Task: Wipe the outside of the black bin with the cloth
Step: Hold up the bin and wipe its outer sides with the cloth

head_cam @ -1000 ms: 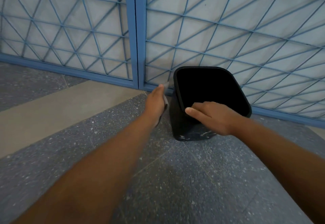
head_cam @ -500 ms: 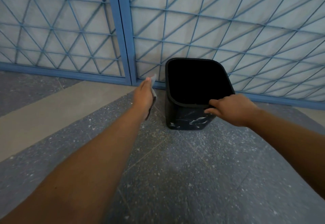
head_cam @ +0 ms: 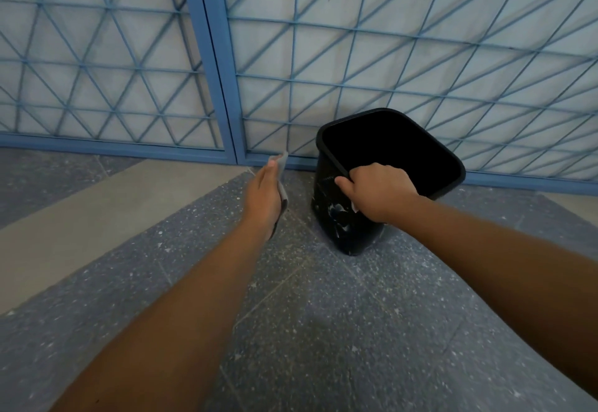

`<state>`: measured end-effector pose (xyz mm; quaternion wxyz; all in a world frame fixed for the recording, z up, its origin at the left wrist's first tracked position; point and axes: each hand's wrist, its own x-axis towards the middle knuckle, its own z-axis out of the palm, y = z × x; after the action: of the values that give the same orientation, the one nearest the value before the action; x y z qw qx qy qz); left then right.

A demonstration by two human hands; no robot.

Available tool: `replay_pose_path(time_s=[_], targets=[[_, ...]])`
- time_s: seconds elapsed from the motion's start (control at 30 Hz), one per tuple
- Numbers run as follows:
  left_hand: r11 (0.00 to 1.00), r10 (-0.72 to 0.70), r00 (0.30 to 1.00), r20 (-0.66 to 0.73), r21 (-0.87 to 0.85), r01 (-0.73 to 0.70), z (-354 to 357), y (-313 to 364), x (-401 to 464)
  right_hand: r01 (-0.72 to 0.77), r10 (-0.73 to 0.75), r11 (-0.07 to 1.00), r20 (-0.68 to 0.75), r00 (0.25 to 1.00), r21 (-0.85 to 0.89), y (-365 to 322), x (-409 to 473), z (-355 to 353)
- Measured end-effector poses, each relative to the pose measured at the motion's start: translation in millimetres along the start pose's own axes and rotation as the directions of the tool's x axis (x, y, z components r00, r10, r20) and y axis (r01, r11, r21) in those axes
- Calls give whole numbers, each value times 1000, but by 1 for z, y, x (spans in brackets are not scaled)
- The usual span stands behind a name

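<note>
A black bin point(head_cam: 343, 227) with pale smears on its side stands on the floor by the blue grille, tilted so its mouth leans to the right. My right hand point(head_cam: 377, 190) grips the near rim of the bin, fingers curled over the edge. My left hand point(head_cam: 263, 196) hovers a short way left of the bin, apart from it, holding a grey cloth point(head_cam: 282, 182) flat against its palm. Only the cloth's edge shows past the hand.
A blue metal grille point(head_cam: 291, 72) with a thick upright post point(head_cam: 207, 62) runs along the back, right behind the bin. The floor is speckled grey stone point(head_cam: 323, 314), with a beige strip point(head_cam: 97, 211) at the left.
My right hand has closed on the bin's near rim and the bin has tipped and turned. My left hand with the cloth has stayed beside it.
</note>
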<state>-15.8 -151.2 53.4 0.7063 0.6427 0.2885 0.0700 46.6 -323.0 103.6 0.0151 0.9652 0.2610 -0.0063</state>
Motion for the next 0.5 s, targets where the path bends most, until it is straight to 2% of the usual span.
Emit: replay_pose_path(time_s=[0.17, 0.3, 0.37, 0.43, 0.5], targets=[[998, -18, 999, 31, -54, 20, -9, -3, -1, -152, 151, 987, 25, 988, 51, -32, 25, 6], [993, -28, 999, 23, -111, 31, -17, -3, 4, -315, 307, 923, 69, 949, 219, -42, 39, 8], [992, -24, 1000, 10, -125, 25, -17, -3, 8, -300, 279, 890, 110, 954, 342, -37, 39, 7], [990, 8, 999, 41, -141, -2, -14, -4, 8, -221, 182, 878, 130, 975, 425, -28, 28, 1], [987, 28, 997, 77, -162, -15, -8, -7, 5, -118, 61, 921, 162, 985, 371, -15, 9, -2]])
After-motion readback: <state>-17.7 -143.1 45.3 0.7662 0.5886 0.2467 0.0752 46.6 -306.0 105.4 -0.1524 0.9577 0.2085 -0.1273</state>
